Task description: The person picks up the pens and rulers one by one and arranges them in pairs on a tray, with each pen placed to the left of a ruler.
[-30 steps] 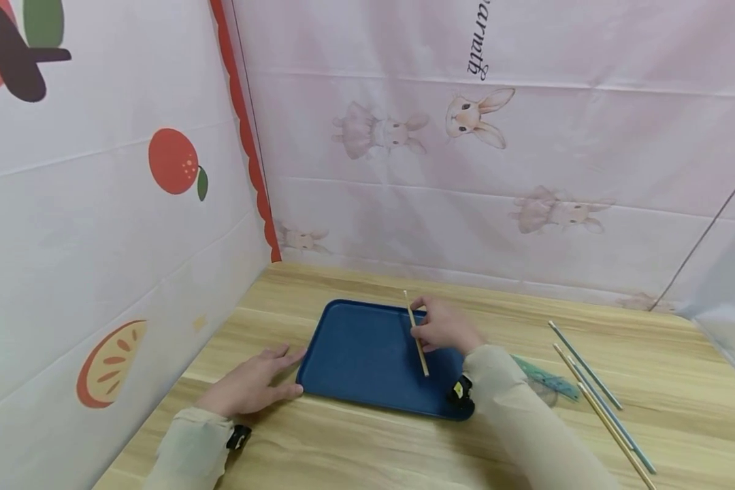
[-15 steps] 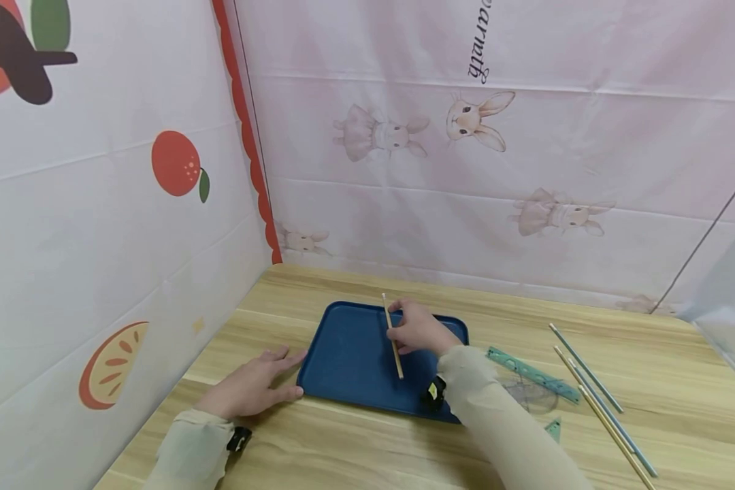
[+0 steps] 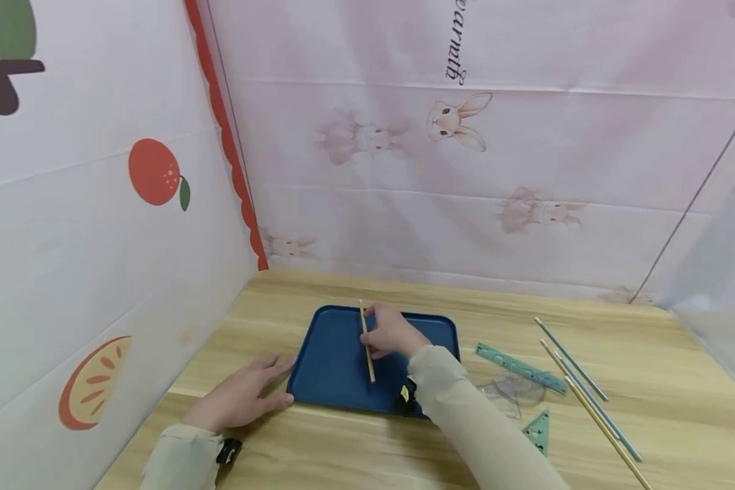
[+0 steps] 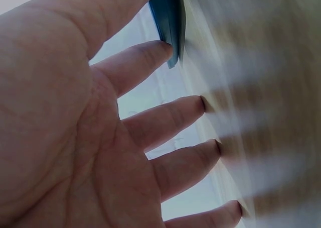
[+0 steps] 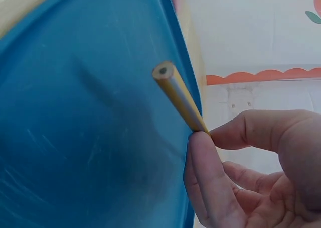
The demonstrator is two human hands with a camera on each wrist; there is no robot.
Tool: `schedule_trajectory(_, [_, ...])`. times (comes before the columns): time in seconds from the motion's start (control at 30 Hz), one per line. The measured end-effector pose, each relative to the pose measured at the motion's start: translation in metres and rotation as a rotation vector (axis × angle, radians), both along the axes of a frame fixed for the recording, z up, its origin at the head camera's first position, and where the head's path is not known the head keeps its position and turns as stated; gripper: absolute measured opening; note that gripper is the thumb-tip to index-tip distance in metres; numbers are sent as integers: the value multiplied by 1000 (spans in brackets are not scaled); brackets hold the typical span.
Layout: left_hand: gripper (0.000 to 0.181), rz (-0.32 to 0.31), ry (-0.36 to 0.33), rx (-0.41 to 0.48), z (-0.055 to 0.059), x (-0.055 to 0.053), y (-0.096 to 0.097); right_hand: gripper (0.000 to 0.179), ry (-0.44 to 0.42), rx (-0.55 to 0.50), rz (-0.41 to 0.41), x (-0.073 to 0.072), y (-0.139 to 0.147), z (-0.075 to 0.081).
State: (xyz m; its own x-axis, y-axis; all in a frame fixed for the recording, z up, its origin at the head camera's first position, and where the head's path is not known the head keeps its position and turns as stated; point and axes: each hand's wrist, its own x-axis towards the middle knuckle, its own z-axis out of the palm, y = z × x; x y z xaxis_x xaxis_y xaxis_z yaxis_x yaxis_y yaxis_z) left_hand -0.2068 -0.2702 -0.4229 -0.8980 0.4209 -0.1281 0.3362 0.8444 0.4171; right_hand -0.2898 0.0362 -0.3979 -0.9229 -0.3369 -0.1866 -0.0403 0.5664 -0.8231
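Quietly, the two hands worked apart; the right hand (image 3: pixel 392 331) pinched a yellow pencil (image 3: pixel 369 354) between thumb and fingers, over the blue tray (image 3: pixel 321 357), its near end flat with a dark core; the left hand (image 3: pixel 241 395) lay with straight, spread fingers, thumb and forefinger at the tray's left rim, other fingertips on the wooden table (image 3: pixel 343 452); right of the tray lay a green ruler (image 3: pixel 520 369), a green triangle (image 3: pixel 537 432) and several blue and yellow pencils (image 3: pixel 599 422).

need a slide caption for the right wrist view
Right-hand grip pinching a yellow pencil, flat end foremost, over a blue tray.
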Motion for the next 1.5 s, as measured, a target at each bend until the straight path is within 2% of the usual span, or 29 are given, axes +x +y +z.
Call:
schedule_trajectory(0.1, [78,7,11,0,-2,2,-3,51,-9,13,-4,-1,-9,-1])
schedule_trajectory(0.27, [79,7,21,0,-3,0,-2,53,-30,10,-25,-1,-16,0])
schedule_trajectory(0.57, [79,30,-2,-15,-1,3,-3,55,-61,-18,-30,1,-33,-5])
schedule_trajectory(0.8, [79,12,30,-27,1,1,-9,55,-52,-33,-47,1,-44,-2])
schedule_trajectory(0.93, [78,10,26,-29,2,0,-8,56,-56,-41,-59,1,-50,-2])
schedule_trajectory(1.23, [77,11,17,-16,2,1,-4,56,-76,-21,-76,1,-65,-14])
schedule_trajectory(1.5, [74,0,19,-12,-2,1,-3,56,-38,34,-99,6,-76,-20])
